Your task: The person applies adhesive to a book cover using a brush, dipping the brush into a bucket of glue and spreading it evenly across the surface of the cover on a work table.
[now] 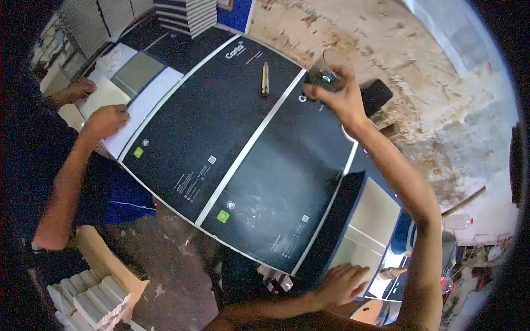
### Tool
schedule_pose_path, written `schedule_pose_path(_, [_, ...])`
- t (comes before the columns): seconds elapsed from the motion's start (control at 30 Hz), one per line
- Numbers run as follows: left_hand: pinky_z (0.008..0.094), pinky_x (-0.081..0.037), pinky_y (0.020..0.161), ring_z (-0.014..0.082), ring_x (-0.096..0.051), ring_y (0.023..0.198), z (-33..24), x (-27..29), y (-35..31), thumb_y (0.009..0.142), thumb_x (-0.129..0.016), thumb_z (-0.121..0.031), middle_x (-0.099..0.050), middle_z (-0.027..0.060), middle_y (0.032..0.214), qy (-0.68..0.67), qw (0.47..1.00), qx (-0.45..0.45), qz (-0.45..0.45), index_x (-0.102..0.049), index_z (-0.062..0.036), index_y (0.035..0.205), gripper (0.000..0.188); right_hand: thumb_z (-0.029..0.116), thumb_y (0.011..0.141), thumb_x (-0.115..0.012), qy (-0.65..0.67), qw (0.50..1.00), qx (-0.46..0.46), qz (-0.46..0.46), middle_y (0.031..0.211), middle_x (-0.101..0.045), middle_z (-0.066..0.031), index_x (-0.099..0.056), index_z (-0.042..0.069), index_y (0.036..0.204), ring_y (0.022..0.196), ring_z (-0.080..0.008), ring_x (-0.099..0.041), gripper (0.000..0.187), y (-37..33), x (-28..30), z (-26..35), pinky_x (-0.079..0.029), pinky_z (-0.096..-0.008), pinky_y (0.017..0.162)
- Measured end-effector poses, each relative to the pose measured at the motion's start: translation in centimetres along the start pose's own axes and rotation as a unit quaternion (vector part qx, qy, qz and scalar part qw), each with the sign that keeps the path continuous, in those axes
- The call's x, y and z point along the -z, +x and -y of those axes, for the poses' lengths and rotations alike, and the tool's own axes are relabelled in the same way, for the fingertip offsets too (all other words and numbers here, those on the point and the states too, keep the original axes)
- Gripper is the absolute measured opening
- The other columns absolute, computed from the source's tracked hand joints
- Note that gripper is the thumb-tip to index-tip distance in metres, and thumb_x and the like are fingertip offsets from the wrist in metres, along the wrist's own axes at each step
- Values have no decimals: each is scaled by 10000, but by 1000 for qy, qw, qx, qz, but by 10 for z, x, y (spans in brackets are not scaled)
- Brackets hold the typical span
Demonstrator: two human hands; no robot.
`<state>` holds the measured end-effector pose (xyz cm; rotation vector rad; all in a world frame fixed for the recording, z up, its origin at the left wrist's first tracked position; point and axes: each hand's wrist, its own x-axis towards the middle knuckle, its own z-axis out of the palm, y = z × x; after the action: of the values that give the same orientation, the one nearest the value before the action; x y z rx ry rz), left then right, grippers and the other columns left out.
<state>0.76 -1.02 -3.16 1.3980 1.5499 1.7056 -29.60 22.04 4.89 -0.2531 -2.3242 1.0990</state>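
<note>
Two hands work one black sheet [265,182]: R hand [339,96] grips a glass [326,73] at its far edge; L hand [342,284] lies flat, open, on near edge; prob. pressing step; next needs glass level, clear of cutter [265,78].

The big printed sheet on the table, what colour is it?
Black sheet with white dividing stripes and small green squares; head view.

Right hand [338,95] holds glass [327,70] over black sheet [243,149]; left hand [343,282] on sheet edge.

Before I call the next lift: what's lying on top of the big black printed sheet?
A yellow utility knife lies on the black sheet. The right hand holds a dark glass above its far edge. What lies beneath the sheet is hidden.
</note>
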Motion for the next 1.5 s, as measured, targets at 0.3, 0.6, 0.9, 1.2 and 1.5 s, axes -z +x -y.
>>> schedule_pose_path(0.3, [446,-491,714,291,-587,788,-9,25,21,774,-684,-208,-589,155,946,-46,995,-32,-76,-587,-15,999,312,447,596,-883,-128,984,-102,-64,1016,-710,-148,-640,-37,1099,933,-227,-676,739,124,-77,-154,-518,-338,862])
schedule_pose_path(0.6, [434,-479,786,281,-576,843,18,-12,4,766,-674,-176,-585,163,1017,29,963,-79,-256,-625,-8,942,249,544,581,-864,-260,950,-165,-50,1110,-690,-176,-659,-18,1134,1015,-267,-668,815,141,-129,-179,-509,-349,901])
schedule_pose_path(0.9, [440,-474,788,317,-587,852,1,11,6,842,-639,-181,-590,155,958,-31,999,-27,-31,-593,-17,1063,279,570,515,-899,-146,977,-130,-88,1157,-652,-191,-522,-69,1249,1047,-271,-647,1044,134,-85,-186,-509,-357,906])
schedule_pose_path(1.2, [452,-480,720,348,-604,792,-3,12,11,869,-654,-169,-619,158,877,20,999,5,-32,-568,-27,1150,326,391,789,-711,-345,936,-25,-69,1056,-664,-192,-611,28,1089,1009,-368,-630,481,38,28,-132,-491,-466,855])
schedule_pose_path(1.5, [314,-505,630,229,-620,716,-25,17,4,867,-658,-83,-650,136,959,65,987,88,-121,-588,-10,1195,343,287,807,-674,-470,872,27,-137,1079,-620,-93,-593,79,1028,1060,-279,-544,314,-57,116,-138,-415,-452,881])
